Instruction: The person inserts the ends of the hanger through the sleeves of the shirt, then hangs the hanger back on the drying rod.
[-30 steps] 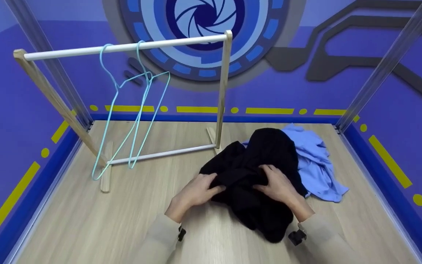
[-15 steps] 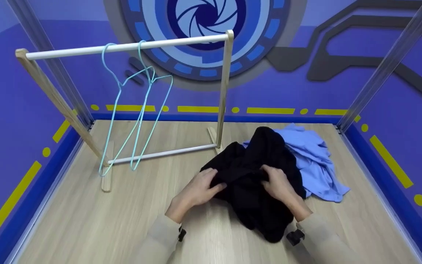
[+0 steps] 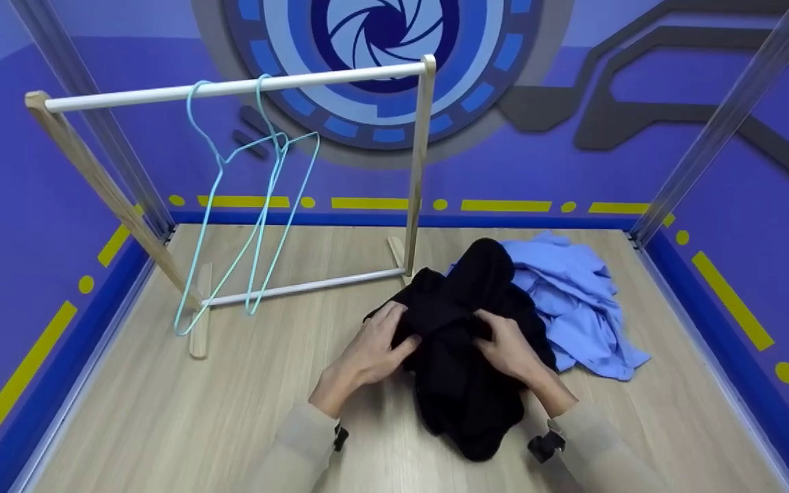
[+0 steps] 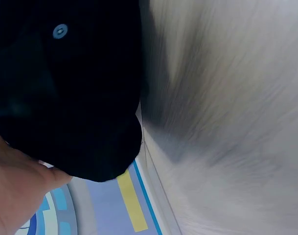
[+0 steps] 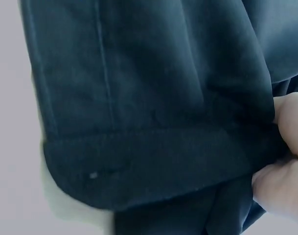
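A crumpled black shirt (image 3: 466, 404) lies bunched on the table between both hands. My left hand (image 3: 372, 349) grips its left side, with the fingers partly hidden by cloth. At the right, my right hand (image 3: 512, 349) pinches a fold between thumb and fingers. In the left wrist view a button (image 4: 60, 31) shows on the dark cloth. The right wrist view shows a stitched band (image 5: 153, 161) with a rounded corner and a small buttonhole-like slit, gripped at its other end. Behind the black shirt lies a rumpled light-blue garment (image 3: 579, 301), partly covered.
A wood-and-white clothes rack (image 3: 340, 77) stands at the back left. Two light-blue hangers hang from its top bar, a left one (image 3: 220, 159) and a right one (image 3: 278, 154). Blue patterned walls (image 3: 744, 205) enclose the table (image 3: 244, 411) at the back and sides.
My right hand has moved slightly left with the cloth. The black shirt's lower part has swung left, its upper fold has narrowed, and more of the light-blue garment shows.
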`<state>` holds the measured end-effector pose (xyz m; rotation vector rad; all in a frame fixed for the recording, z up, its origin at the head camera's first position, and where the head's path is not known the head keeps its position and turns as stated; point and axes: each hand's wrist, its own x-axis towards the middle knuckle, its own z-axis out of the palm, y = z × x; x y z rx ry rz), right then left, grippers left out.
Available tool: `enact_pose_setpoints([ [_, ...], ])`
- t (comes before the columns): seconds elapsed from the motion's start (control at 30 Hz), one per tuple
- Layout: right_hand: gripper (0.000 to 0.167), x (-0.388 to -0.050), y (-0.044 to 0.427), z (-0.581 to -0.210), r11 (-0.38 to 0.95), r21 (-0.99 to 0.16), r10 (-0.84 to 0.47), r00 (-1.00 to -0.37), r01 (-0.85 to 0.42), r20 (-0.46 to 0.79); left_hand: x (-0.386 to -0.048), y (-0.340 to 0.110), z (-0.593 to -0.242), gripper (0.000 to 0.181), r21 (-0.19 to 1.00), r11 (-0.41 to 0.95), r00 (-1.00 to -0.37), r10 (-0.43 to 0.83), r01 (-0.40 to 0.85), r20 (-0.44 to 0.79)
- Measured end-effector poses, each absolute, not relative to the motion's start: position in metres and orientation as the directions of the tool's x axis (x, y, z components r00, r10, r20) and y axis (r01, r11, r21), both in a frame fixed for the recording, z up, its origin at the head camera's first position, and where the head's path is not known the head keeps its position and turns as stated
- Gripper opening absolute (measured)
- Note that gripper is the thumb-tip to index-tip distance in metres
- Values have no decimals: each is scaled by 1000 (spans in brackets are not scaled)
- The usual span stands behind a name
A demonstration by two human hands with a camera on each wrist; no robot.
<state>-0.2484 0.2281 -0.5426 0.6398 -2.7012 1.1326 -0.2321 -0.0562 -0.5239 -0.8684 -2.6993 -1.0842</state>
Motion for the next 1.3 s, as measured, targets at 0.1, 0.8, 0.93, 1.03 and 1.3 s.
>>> enact_pose_setpoints([
  [0.1, 39, -247, 224, -542, 599, -674, -356, -897, -433, 261, -231, -57, -523, 58, 600, 584, -830, 475, 546, 292],
  [0.8, 2, -242, 208, -540, 434, -756, -597, -785, -490, 166, -230, -61, -527, 80, 625, 596, -850, 473, 503, 232],
  [0.93, 6, -243, 209, -538, 418, -762, -619, -769, -496, 161, -229, -62, -529, 86, 633, 636, -870, 477, 442, 127],
  [1.03, 15, -245, 212, -537, 404, -769, -613, -771, -495, 174, -229, -63, -531, 87, 624, 663, -882, 462, 414, 94],
  [1.3, 54, -249, 218, -527, 442, -741, -501, -824, -506, 264, -229, -67, -534, 89, 623, 688, -895, 443, 373, 47],
])
